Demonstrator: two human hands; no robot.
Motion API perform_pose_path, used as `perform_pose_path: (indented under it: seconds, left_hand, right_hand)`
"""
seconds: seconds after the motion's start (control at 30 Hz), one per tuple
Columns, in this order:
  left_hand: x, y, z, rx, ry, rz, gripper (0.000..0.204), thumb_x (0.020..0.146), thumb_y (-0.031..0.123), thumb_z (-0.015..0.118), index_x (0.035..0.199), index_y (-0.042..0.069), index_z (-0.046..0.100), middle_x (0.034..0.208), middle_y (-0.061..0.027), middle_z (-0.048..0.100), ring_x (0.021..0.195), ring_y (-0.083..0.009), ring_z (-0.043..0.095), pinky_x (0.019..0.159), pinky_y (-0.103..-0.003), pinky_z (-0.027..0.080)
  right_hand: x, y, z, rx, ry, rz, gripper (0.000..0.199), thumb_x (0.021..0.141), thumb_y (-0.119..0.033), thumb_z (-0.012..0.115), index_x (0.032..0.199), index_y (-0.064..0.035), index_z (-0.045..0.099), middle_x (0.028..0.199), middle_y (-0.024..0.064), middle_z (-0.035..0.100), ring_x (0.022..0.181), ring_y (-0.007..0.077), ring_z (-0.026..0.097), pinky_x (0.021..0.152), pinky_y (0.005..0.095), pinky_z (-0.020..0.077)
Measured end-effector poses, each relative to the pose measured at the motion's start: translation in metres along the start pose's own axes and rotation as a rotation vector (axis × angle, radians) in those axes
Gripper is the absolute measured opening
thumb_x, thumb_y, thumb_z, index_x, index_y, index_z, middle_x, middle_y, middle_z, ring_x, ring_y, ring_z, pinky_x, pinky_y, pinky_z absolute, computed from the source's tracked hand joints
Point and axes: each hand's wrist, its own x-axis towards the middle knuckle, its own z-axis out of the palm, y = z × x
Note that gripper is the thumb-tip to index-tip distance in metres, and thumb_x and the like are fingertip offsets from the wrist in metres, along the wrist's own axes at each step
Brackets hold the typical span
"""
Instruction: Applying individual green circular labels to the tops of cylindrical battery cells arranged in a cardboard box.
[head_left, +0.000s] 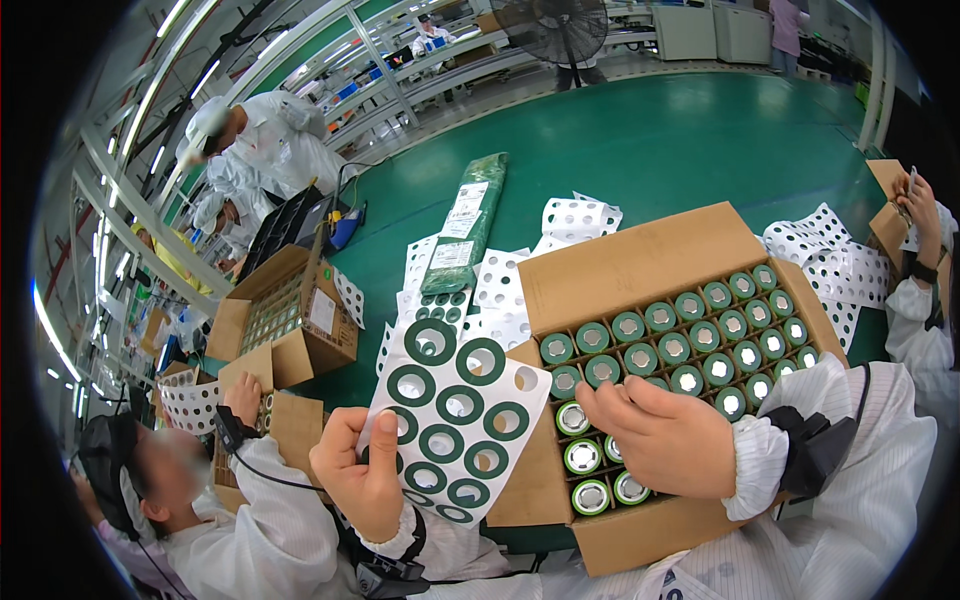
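My left hand [370, 475] grips a white sheet [475, 427] by its left edge, thumb on top. The sheet carries rows of dark green ring stickers; a few spots at its right side have bare holes. My right hand [670, 440] is over an open carton [640, 255] of upright cylindrical battery cells, its fingers drawn together above the near-left cells. Whatever its fingertips hold is hidden. Cells in the far rows, such as one cell [674, 348], have dark green rings on top. Nearer cells, such as one cell [582, 457], show bright green rims and bare metal ends.
Used hole-punched sheets [580, 220] lie behind the carton, beside a green wrapped packet [468, 215]. A second carton [325, 325] stands on the left. A co-worker [240, 510] sits close at left; another person's hand [920, 210] is at far right.
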Motion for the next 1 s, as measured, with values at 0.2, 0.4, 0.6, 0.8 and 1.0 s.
perform_pose_path:
  seconds: [0.2,0.4,0.6,0.8,1.0]
  left_hand:
    - [0.000,-0.001,-0.003,0.006,0.038,-0.002,0.026,0.083,0.015,0.066,0.069,-0.001,0.051,0.051,0.0023,0.043,0.048,-0.0036,0.032,0.045,-0.021,0.020]
    - [0.001,-0.003,-0.005,0.005,0.061,-0.016,0.025,0.084,0.015,0.065,0.069,-0.001,0.051,0.050,0.0033,0.043,0.048,-0.0030,0.030,0.044,-0.022,0.018]
    - [0.003,-0.004,-0.001,0.017,0.044,-0.003,0.025,0.084,0.014,0.065,0.069,-0.001,0.051,0.051,0.0035,0.043,0.048,-0.0028,0.030,0.044,-0.021,0.019]
    - [0.003,-0.002,0.003,-0.033,0.016,-0.017,0.025,0.084,0.014,0.065,0.069,-0.001,0.051,0.052,0.0038,0.043,0.049,-0.0024,0.031,0.045,-0.020,0.019]
    - [0.003,-0.001,0.005,-0.056,0.001,-0.027,0.024,0.084,0.012,0.065,0.069,-0.001,0.051,0.053,0.0040,0.043,0.050,-0.0023,0.031,0.045,-0.020,0.019]
  right_hand:
    - [0.002,0.000,0.007,0.083,-0.055,0.117,0.035,0.071,-0.026,0.061,0.093,0.0012,0.065,0.129,0.0109,0.047,0.113,0.0224,0.041,0.095,0.0327,0.0315]
    - [0.000,0.008,0.008,0.390,0.082,0.300,0.040,0.072,-0.035,0.066,0.092,0.0005,0.064,0.128,0.0058,0.047,0.111,0.0189,0.043,0.093,0.0339,0.0321]
    - [0.002,0.007,0.010,0.477,0.100,0.225,0.035,0.067,-0.034,0.070,0.083,-0.0025,0.066,0.126,0.0033,0.048,0.108,0.0177,0.044,0.091,0.0340,0.0340]
    - [0.004,0.020,0.026,0.673,0.115,0.151,0.039,0.071,-0.037,0.067,0.077,0.0018,0.066,0.122,0.0062,0.049,0.110,0.0208,0.041,0.092,0.0339,0.0325]
    - [0.000,0.041,0.028,0.772,0.160,-0.054,0.039,0.074,-0.042,0.065,0.076,-0.0033,0.067,0.116,0.0045,0.052,0.110,0.0210,0.042,0.092,0.0355,0.0327]
